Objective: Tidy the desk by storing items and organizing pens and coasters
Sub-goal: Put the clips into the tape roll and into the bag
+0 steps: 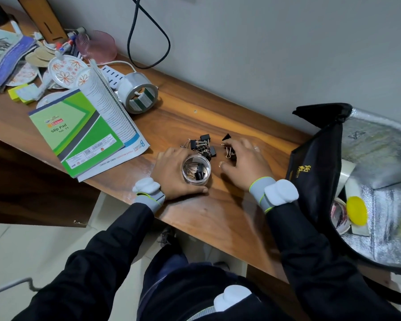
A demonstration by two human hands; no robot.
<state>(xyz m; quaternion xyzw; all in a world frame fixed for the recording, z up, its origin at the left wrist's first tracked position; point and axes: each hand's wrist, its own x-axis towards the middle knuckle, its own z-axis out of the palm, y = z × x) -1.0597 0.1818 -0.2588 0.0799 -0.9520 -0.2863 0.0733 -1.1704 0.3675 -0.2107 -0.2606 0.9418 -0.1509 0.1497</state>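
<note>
Left grip (171, 172) curls round the jar (196, 169), upright on the counter (218, 212). Clips (202, 143) lie loose just beyond the jar; right grip (245, 163) arches over some, pinch indiscernible. Clips likely light, stiff, tangle-prone: take by black bodies.

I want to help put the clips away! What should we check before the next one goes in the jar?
1. Jar upright, no lid on: ok.
2. Left hand grips the jar: ok.
3. Room in the jar: ok, it is not full.
4. Loose clips lie close to the jar: ok.
5. Right hand has a clip pinched: cannot tell, its fingers cover some clips.
6. Every clip stored: not ok, several lie on the desk.
</note>
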